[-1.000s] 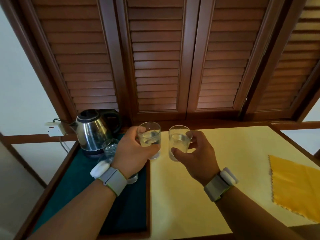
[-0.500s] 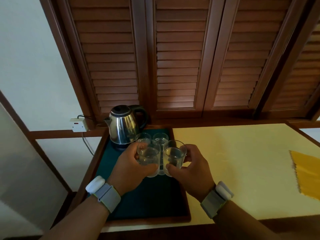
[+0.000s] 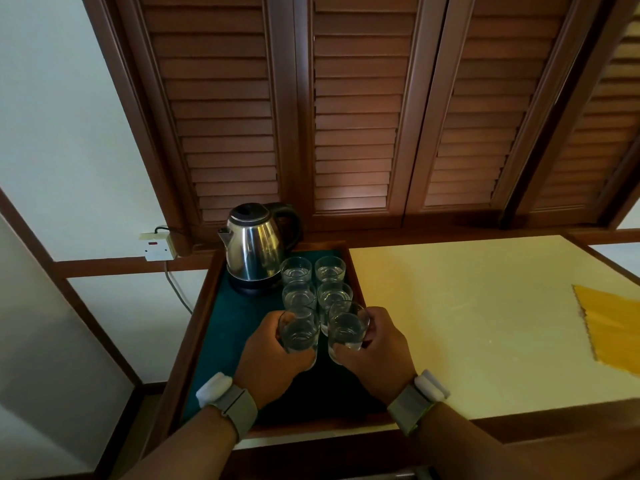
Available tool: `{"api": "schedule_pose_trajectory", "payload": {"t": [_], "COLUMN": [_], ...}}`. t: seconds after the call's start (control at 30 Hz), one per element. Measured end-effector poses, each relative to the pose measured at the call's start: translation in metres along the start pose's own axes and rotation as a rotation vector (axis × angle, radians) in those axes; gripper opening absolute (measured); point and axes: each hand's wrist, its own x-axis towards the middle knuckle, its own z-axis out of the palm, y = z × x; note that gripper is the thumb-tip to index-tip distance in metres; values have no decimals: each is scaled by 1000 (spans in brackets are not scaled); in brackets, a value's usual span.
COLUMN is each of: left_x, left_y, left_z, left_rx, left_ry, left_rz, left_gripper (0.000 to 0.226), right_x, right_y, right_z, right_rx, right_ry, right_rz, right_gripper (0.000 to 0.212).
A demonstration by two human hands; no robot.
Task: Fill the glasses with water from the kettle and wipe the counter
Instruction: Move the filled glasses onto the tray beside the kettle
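Left hand (image 3: 273, 362) is wrapped round the left glass (image 3: 299, 332), thumb on the near side and fingers behind it. Right hand (image 3: 377, 355) grips the right glass (image 3: 347, 332) the same way, thumb across the near wall. Both glasses are upright, side by side with a small gap, and have water in them. They're over the middle of the tray (image 3: 192, 327). I can't tell if their bases are down on the green liner or just above it.

Four more glasses (image 3: 296, 270) stand in a two-by-two block just beyond the held pair, on the far right part of the tray, all with some water. The near two of that block are partly hidden behind the held ones.

Kettle (image 3: 254, 251) sits on its base at the far left corner of the tray, lid closed, spout pointing left, just beside the far left glass.

The tray is on the left end of the desk (image 3: 467, 323). A yellow cloth (image 3: 609, 327) lies flat at the right edge of the desk, well apart from the tray.

There's a grey band on each wrist. A wall socket (image 3: 156, 245) with a plug in it is left of the kettle. Brown shutters (image 3: 353, 116) run behind the desk.
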Motion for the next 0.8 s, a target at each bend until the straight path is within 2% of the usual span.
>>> {"api": "schedule_pose_trajectory", "payload": {"t": [0.4, 0.8], "left_x": [3, 2], "left_y": [-17, -21], "left_z": [11, 13], "left_rx": [6, -5], "left_ry": [-7, -4], "left_rz": [-10, -19], "left_gripper": [58, 54], "right_x": [-7, -5], "right_y": [9, 18], "right_z": [16, 19], "right_rx": [-57, -55], "right_ry": [7, -36], "right_rz": [9, 12], "right_gripper": [49, 54]}}
